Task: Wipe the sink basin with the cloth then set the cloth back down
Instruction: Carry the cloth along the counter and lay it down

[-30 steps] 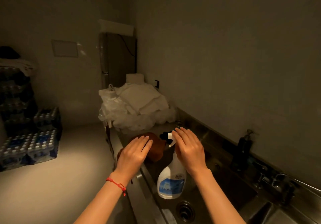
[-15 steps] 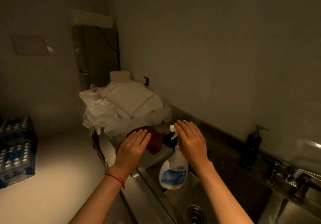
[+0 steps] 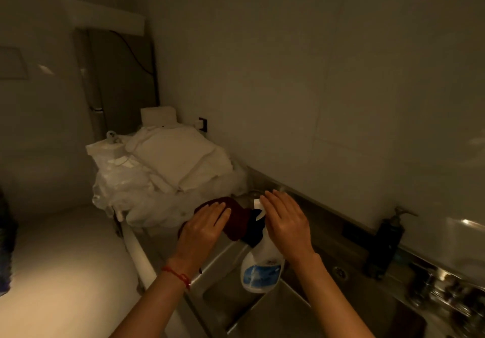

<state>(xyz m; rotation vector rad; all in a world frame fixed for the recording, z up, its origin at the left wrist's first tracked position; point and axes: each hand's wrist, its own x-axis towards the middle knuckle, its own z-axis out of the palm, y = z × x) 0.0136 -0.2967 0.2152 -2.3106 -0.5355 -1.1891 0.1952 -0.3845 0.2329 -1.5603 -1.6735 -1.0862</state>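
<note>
A dark red cloth lies bunched on the steel counter just behind the sink basin. My left hand hovers over the cloth's near left edge with straight fingers; whether it touches the cloth is unclear. My right hand is held flat, fingers straight, above the trigger head of a white spray bottle that stands at the basin's rim. Neither hand holds anything. The room is dim.
A heap of white towels and plastic bags fills the counter behind the cloth. A dark soap pump stands by the wall at the right, with taps beyond it. The pale floor lies to the left.
The view has swung right and down slightly. Both hands stay flat in about the same place over the cloth and the bottle.
</note>
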